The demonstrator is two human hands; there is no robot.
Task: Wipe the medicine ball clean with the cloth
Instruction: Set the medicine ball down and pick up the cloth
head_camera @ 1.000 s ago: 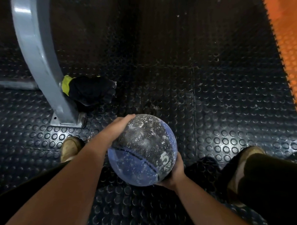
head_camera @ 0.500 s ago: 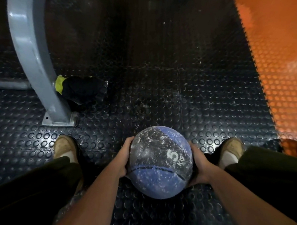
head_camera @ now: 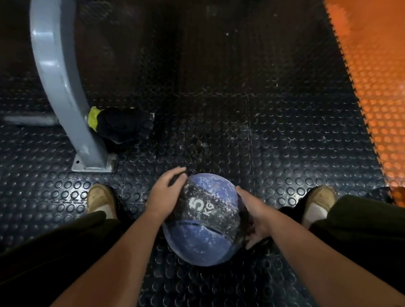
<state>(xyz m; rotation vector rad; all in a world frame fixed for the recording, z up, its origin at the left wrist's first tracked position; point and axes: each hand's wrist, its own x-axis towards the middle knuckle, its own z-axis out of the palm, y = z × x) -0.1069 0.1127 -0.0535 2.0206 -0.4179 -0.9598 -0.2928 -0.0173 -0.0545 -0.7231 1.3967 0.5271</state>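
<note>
Blue and black, the medicine ball (head_camera: 203,219) sat between my feet on the bumpy black floor (head_camera: 277,138), close to me. White specks covered it, and it read "5 KG". My left hand (head_camera: 165,194) pressed its far left side with fingers spread. My right hand (head_camera: 254,217) cupped its right side. The dark cloth (head_camera: 122,124) with a yellow edge lay far left, beside the grey metal post (head_camera: 65,94).

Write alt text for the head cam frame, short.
Seen from above, a person's left hand and right hand hold a dusty blue-and-black 5 kg medicine ball between their feet over studded black floor mat. A black-and-yellow cloth lies untouched beside a grey metal post.
</note>
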